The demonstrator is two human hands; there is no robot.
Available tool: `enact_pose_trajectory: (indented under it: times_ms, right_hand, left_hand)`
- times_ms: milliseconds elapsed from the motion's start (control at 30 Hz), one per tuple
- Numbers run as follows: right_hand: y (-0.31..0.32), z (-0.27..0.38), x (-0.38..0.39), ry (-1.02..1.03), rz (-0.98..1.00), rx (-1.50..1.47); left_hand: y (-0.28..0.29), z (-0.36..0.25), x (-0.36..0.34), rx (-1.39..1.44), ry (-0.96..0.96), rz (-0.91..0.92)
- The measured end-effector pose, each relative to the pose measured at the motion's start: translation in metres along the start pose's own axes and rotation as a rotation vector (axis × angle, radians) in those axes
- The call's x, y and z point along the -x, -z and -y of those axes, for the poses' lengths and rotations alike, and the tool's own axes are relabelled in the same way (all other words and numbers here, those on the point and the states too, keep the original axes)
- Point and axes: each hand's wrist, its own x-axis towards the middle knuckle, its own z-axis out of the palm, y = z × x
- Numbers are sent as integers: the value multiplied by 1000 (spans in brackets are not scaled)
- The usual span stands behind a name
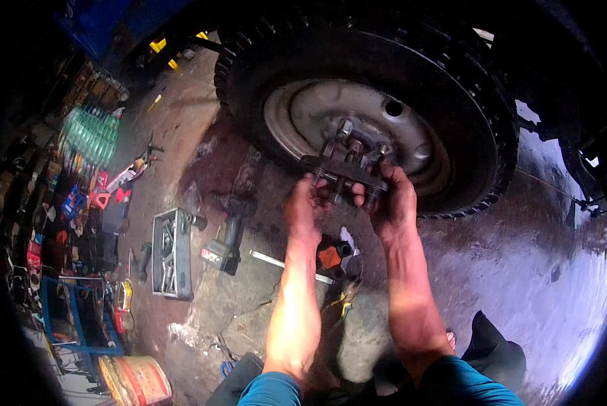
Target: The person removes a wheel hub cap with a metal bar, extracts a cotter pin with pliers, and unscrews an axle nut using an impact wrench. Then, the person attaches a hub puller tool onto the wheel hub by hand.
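A large black tyre [479, 128] on a pale steel wheel rim [317, 101] stands in front of me. At the rim's centre, by the wheel hub [357, 135], is a dark metal bar-like part [344, 169] with studs or bolts sticking out. My left hand [305, 211] grips its left end, fingers curled at the edge. Its right end sits in my right hand [393, 203], thumb on top and fingertips curled underneath. Both hands partly hide the part, and whether it touches the hub I cannot tell.
On the stained floor to the left lie a cordless impact wrench [230, 233], a grey tray of sockets [173, 254] and a long metal bar [290, 266]. An orange-and-black object [330, 257] lies between my forearms. Green bottles [90, 135] and a round drum [135, 380] stand further left.
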Motion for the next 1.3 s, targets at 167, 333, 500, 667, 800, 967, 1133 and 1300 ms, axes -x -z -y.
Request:
enact_pose_trajectory:
  times_ms: [167, 333, 500, 667, 800, 967, 1133, 1300]
  right_hand:
    - [-4, -1, 1, -5, 23, -4]
    - [-7, 1, 5, 13, 10, -22]
    - [-8, -1, 2, 0, 28, -16]
    - [-10, 4, 7, 38, -10, 11]
    - [-4, -1, 5, 20, 36, 6]
    - [-6, 2, 6, 21, -2, 7]
    - [-9, 4, 5, 10, 45, 6]
    - [-9, 6, 6, -21, 90, 5]
  left_hand:
    - [13, -5, -12, -536, -211, 51]
    - [10, 9, -11, -1033, -1025, -57]
    - [12, 5, -13, -1152, -1162, -142]
    - [15, -7, -11, -243, 30, 122]
    - [30, -3, -25, -63, 122, 314]
    - [18, 8, -4, -541, -532, 91]
    - [8, 31, 25, -407, -770, 44]
    - [13, 34, 36, -782, -1183, -152]
